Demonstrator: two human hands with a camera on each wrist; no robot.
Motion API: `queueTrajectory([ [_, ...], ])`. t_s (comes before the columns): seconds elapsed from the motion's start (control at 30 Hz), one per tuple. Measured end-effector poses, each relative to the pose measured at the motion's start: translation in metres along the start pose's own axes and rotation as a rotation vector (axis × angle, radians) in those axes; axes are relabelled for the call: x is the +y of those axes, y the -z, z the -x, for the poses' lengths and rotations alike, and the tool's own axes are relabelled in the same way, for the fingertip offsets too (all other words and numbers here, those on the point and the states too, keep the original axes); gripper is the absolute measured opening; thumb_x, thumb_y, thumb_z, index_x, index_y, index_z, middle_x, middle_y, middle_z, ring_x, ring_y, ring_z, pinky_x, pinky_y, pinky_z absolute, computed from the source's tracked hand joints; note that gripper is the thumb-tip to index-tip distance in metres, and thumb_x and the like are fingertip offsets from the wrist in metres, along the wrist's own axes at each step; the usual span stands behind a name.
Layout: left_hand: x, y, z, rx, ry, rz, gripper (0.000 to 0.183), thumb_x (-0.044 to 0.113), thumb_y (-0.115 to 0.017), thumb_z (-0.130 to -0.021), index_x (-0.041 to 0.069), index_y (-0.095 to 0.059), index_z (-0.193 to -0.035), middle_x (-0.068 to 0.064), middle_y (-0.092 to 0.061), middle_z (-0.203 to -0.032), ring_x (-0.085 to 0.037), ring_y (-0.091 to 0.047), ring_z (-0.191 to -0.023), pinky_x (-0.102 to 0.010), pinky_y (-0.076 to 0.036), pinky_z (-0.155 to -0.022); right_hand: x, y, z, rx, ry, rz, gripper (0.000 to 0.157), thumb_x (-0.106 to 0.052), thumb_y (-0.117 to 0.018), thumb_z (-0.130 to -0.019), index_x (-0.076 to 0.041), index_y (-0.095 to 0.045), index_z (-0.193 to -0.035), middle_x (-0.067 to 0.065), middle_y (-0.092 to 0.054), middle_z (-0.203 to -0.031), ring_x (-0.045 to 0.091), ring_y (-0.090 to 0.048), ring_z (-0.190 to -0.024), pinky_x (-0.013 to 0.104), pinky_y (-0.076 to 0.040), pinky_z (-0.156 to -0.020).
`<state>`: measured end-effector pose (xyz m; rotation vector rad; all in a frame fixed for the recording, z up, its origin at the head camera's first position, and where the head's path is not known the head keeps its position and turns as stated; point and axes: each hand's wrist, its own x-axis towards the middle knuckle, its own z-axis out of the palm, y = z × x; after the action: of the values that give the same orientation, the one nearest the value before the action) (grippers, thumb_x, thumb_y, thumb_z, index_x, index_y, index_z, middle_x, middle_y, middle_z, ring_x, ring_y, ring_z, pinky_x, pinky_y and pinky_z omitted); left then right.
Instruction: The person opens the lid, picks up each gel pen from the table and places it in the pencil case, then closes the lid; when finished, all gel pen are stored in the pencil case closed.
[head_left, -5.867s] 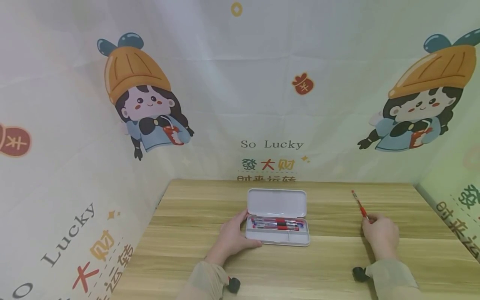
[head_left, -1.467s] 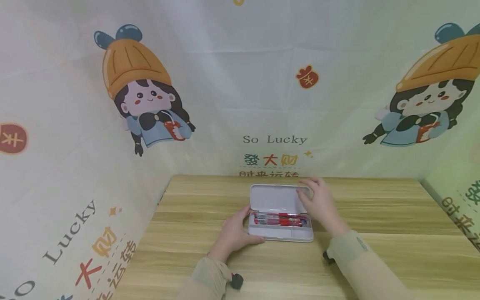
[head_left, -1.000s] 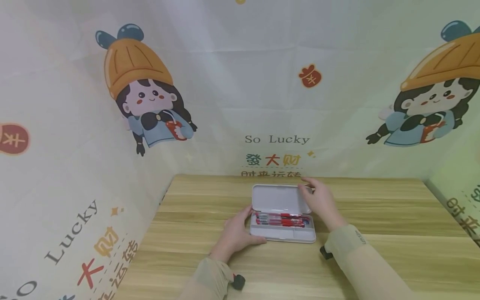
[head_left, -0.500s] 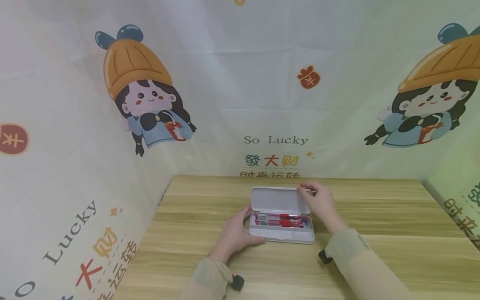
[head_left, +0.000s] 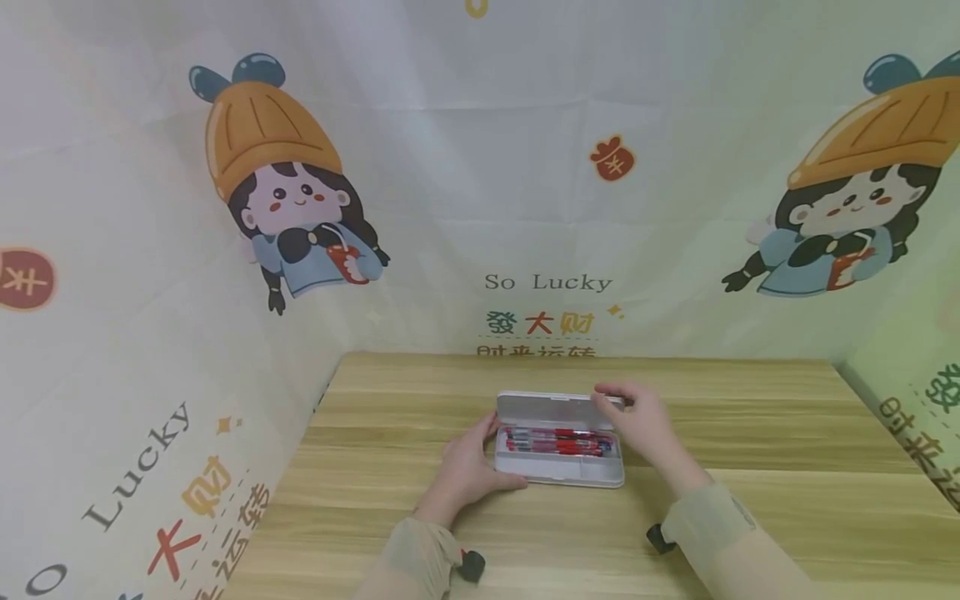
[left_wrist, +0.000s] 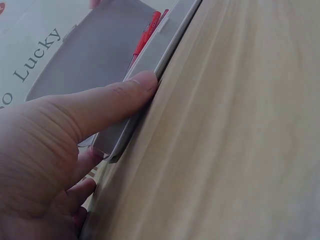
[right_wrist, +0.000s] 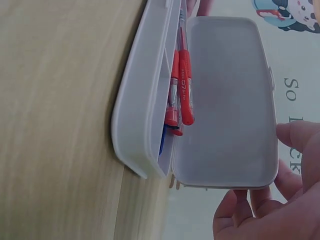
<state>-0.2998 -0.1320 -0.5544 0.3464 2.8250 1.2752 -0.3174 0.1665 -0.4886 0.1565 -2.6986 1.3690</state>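
Observation:
A white pencil case (head_left: 536,469) lies on the wooden table, its hinged lid (head_left: 547,408) raised and tilted. Several pens with red grips (head_left: 562,447) fill its rear compartment, and a bit of blue shows beside them in the right wrist view. My left hand (head_left: 468,468) grips the case's left end, with the thumb (left_wrist: 117,102) along the front wall. At the lid's right corner, my right hand (head_left: 641,423) pinches the edge between thumb (right_wrist: 295,134) and fingers. The front compartment holds no pens.
The table (head_left: 375,408) ends at a hanging cloth backdrop (head_left: 540,192) with cartoon figures. More cloth hangs along the left and right sides. A small black device (head_left: 471,567) is worn at the left wrist, another (head_left: 660,537) at the right.
Earlier my right hand held a red pen right of the case; now that hand is on the lid. Over the last second the lid has tilted up and forward. The left hand stays put.

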Motion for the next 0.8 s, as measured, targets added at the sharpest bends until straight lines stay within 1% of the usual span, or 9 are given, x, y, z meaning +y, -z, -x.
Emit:
queueTrajectory([
  [0.07,-0.001,0.000,0.000,-0.001,-0.003,-0.007,0.126,0.042,-0.107,-0.066,0.012,-0.041,-0.170,-0.008,-0.062,-0.162,-0.039,-0.052,-0.156,-0.070,-0.028,-0.134,0.002,0.000,0.005,0.002,0.040,0.012,0.037,-0.026,-0.071,-0.107,-0.001,-0.075,-0.134,0.024,-0.075,-0.139,0.040,-0.070,-0.125,0.045,-0.061,-0.102],
  [0.17,-0.002,-0.001,-0.001,-0.001,-0.007,-0.013,0.125,0.042,-0.107,-0.065,0.016,-0.042,-0.169,-0.008,-0.064,-0.161,-0.038,-0.054,-0.155,-0.069,-0.030,-0.134,0.004,0.001,0.013,-0.001,0.096,0.030,0.034,-0.024,-0.073,-0.106,-0.001,-0.077,-0.130,0.023,-0.077,-0.131,0.032,-0.072,-0.111,0.031,-0.060,-0.088],
  [0.27,-0.002,-0.002,-0.001,-0.002,-0.008,-0.014,0.124,0.042,-0.107,-0.065,0.017,-0.044,-0.168,-0.009,-0.064,-0.161,-0.036,-0.055,-0.154,-0.067,-0.032,-0.134,0.006,0.002,0.020,-0.009,0.137,0.053,0.033,-0.024,-0.075,-0.105,-0.001,-0.078,-0.128,0.021,-0.077,-0.127,0.026,-0.071,-0.105,0.024,-0.058,-0.081],
  [0.3,-0.002,-0.001,-0.001,0.000,-0.011,-0.013,0.123,0.043,-0.107,-0.065,0.016,-0.045,-0.167,-0.010,-0.064,-0.161,-0.037,-0.055,-0.154,-0.067,-0.033,-0.133,0.006,0.002,0.022,-0.013,0.145,0.059,0.032,-0.024,-0.075,-0.104,-0.001,-0.079,-0.127,0.020,-0.077,-0.126,0.026,-0.071,-0.105,0.024,-0.058,-0.081],
  [0.37,-0.002,-0.001,0.000,0.004,-0.010,-0.009,0.123,0.043,-0.107,-0.065,0.012,-0.045,-0.167,-0.013,-0.063,-0.161,-0.038,-0.055,-0.153,-0.067,-0.034,-0.133,0.008,0.002,0.026,-0.016,0.160,0.082,0.031,-0.023,-0.076,-0.104,-0.002,-0.080,-0.126,0.018,-0.078,-0.126,0.027,-0.072,-0.109,0.027,-0.060,-0.085],
  [0.5,0.000,0.000,0.001,0.001,0.005,-0.011,0.126,0.043,-0.107,-0.066,0.007,-0.042,-0.168,-0.017,-0.062,-0.161,-0.042,-0.054,-0.154,-0.066,-0.036,-0.132,0.010,0.001,0.034,-0.024,0.176,0.113,0.025,-0.023,-0.078,-0.103,-0.008,-0.082,-0.122,0.015,-0.078,-0.125,0.031,-0.072,-0.114,0.039,-0.063,-0.092],
  [0.6,0.001,0.001,0.001,0.001,0.002,-0.023,0.126,0.042,-0.106,-0.067,0.006,-0.041,-0.169,-0.019,-0.061,-0.162,-0.044,-0.053,-0.153,-0.067,-0.038,-0.131,0.011,0.001,0.038,-0.030,0.188,0.132,0.022,-0.024,-0.080,-0.101,-0.011,-0.083,-0.119,0.012,-0.077,-0.121,0.028,-0.071,-0.110,0.044,-0.063,-0.092],
  [0.7,0.001,0.001,0.002,0.001,0.001,-0.021,0.126,0.041,-0.106,-0.068,0.006,-0.040,-0.169,-0.019,-0.059,-0.164,-0.045,-0.052,-0.154,-0.067,-0.038,-0.131,0.011,0.000,0.043,-0.035,0.202,0.158,0.020,-0.024,-0.081,-0.100,-0.013,-0.083,-0.116,0.010,-0.076,-0.118,0.023,-0.069,-0.105,0.040,-0.062,-0.089],
  [0.8,0.002,0.001,0.003,-0.002,0.009,-0.014,0.126,0.041,-0.106,-0.068,0.008,-0.040,-0.170,-0.017,-0.055,-0.167,-0.045,-0.050,-0.156,-0.065,-0.039,-0.131,0.011,-0.001,0.047,-0.039,0.214,0.184,0.020,-0.023,-0.082,-0.098,-0.014,-0.082,-0.115,0.008,-0.076,-0.115,0.018,-0.066,-0.098,0.033,-0.057,-0.083],
])
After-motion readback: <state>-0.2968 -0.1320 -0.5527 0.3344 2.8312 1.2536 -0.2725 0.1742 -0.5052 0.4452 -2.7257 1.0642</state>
